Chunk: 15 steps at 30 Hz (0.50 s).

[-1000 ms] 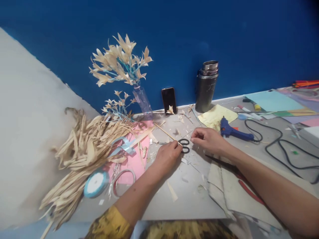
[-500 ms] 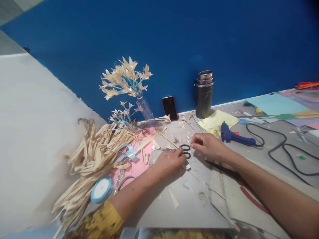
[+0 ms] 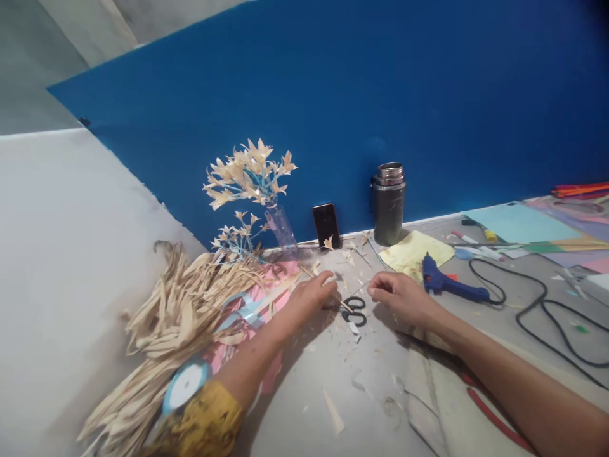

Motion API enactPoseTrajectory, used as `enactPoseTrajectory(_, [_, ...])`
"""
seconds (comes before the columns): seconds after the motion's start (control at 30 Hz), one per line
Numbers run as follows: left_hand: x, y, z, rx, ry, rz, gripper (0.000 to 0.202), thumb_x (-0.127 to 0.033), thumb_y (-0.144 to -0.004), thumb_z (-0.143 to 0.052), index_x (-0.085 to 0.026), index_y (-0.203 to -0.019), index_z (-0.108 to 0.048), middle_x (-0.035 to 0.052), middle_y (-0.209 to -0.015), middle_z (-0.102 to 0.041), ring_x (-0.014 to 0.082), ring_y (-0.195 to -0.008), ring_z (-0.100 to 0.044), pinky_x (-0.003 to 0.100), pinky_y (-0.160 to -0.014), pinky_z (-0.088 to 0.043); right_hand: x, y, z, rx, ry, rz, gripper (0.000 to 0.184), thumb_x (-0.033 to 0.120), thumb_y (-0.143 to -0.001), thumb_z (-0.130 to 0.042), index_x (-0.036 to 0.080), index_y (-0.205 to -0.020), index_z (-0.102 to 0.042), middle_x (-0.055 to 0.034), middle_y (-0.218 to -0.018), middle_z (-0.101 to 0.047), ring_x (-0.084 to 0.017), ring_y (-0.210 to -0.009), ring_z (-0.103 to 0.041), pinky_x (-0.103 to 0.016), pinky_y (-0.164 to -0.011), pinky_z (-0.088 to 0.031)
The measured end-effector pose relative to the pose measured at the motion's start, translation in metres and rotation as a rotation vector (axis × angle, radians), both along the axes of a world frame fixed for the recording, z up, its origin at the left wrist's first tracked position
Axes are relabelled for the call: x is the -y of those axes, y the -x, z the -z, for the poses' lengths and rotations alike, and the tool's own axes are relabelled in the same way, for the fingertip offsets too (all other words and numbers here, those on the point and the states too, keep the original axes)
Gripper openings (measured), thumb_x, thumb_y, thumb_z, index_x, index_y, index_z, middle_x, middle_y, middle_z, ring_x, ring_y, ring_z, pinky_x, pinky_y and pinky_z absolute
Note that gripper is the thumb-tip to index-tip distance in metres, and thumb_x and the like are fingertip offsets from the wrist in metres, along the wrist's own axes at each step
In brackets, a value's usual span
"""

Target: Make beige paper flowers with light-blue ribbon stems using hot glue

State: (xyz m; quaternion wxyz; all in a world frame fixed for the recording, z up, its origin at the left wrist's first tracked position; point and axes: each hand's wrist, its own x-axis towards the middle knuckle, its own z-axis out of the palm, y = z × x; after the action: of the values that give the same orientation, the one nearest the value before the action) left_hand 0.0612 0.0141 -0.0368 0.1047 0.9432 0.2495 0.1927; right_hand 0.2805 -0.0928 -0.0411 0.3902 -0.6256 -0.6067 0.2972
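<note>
My left hand (image 3: pixel 311 296) is over the table, its fingers partly apart. A thin wooden stick (image 3: pixel 343 303) passes under it, and I cannot tell whether the hand touches the stick. Just right of that hand lie scissors with black handles (image 3: pixel 354 312). My right hand (image 3: pixel 397 297) is closed in a pinch on a thin pale strand (image 3: pixel 360 289) that points left. A small pale flower (image 3: pixel 328 242) lies behind the hands, in front of a leaning phone (image 3: pixel 326 226).
Dried husks (image 3: pixel 162 317) and a ribbon spool (image 3: pixel 186 386) lie at left. A clear bottle (image 3: pixel 280 230) holds husk flowers (image 3: pixel 252 170). Rightward are a flask (image 3: pixel 389 206), yellow cloth (image 3: pixel 416 251), a blue glue gun (image 3: pixel 450 282), its black cord (image 3: pixel 523 304) and coloured papers (image 3: pixel 523 222).
My left hand has moved left, away from the scissors' handles, which now show fully. My right hand keeps its pinch. The view has tilted up slightly.
</note>
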Motion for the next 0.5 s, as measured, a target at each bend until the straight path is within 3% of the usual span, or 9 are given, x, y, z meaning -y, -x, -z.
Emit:
enactPoseTrajectory(0.1, [0.021,-0.009,-0.007,0.334,0.262,-0.149,0.019,-0.025,-0.091,-0.051,-0.019,-0.09,-0.068,0.0047,-0.088,-0.067,0.0158,-0.077,-0.063,0.026,-0.067,-0.047,0.001,0.002,0.0,-0.136,0.048,-0.058,0.021,0.037,-0.081,-0.055,0.019,-0.074,-0.06,0.0015,-0.065,-0.061,-0.014,-0.057,-0.051,-0.025,-0.054,-0.037])
enactPoseTrajectory(0.17, [0.038,-0.02,-0.012,0.615,0.681,-0.302,0.026,-0.038,-0.09,-0.054,-0.016,-0.09,-0.067,0.0038,-0.078,-0.065,0.012,-0.056,-0.056,0.023,-0.049,-0.04,0.004,0.004,-0.002,-0.232,0.084,-0.125,0.021,0.039,-0.082,-0.057,0.019,-0.075,-0.06,0.0023,-0.064,-0.06,-0.012,-0.054,-0.049,-0.024,-0.051,-0.036])
enactPoseTrajectory(0.23, [0.053,-0.029,-0.016,0.825,1.035,-0.303,0.032,-0.045,-0.085,-0.061,-0.016,-0.096,-0.065,0.0045,-0.082,-0.066,0.01,-0.053,-0.055,0.021,-0.045,-0.038,0.007,0.008,-0.006,-0.3,0.123,-0.201,0.019,0.037,-0.081,-0.06,0.019,-0.075,-0.059,0.0029,-0.064,-0.06,-0.011,-0.053,-0.049,-0.023,-0.051,-0.036])
enactPoseTrajectory(0.27, [0.058,-0.032,-0.017,0.901,1.138,-0.282,0.034,-0.046,-0.083,-0.064,-0.015,-0.096,-0.064,0.0047,-0.083,-0.066,0.0093,-0.053,-0.055,0.02,-0.045,-0.037,0.009,0.01,-0.007,-0.32,0.145,-0.234,0.018,0.036,-0.081,-0.061,0.019,-0.074,-0.058,0.0033,-0.063,-0.059,-0.011,-0.054,-0.049,-0.023,-0.052,-0.036])
enactPoseTrajectory(0.33, [0.066,-0.034,-0.018,1.006,1.211,-0.244,0.033,-0.044,-0.079,-0.069,-0.014,-0.092,-0.063,0.0045,-0.081,-0.067,0.0082,-0.053,-0.055,0.019,-0.046,-0.039,0.013,0.013,-0.011,-0.343,0.183,-0.301,0.016,0.033,-0.081,-0.062,0.019,-0.074,-0.058,0.0042,-0.062,-0.057,-0.011,-0.054,-0.048,-0.022,-0.053,-0.036])
enactPoseTrajectory(0.5, [0.07,-0.028,-0.019,1.092,1.16,-0.231,0.026,-0.037,-0.079,-0.072,-0.015,-0.086,-0.062,0.0026,-0.078,-0.068,0.0075,-0.051,-0.055,0.019,-0.045,-0.04,0.018,0.014,-0.016,-0.394,0.258,-0.478,0.019,0.035,-0.082,-0.065,0.018,-0.077,-0.059,0.0041,-0.064,-0.057,-0.01,-0.056,-0.049,-0.022,-0.055,-0.037])
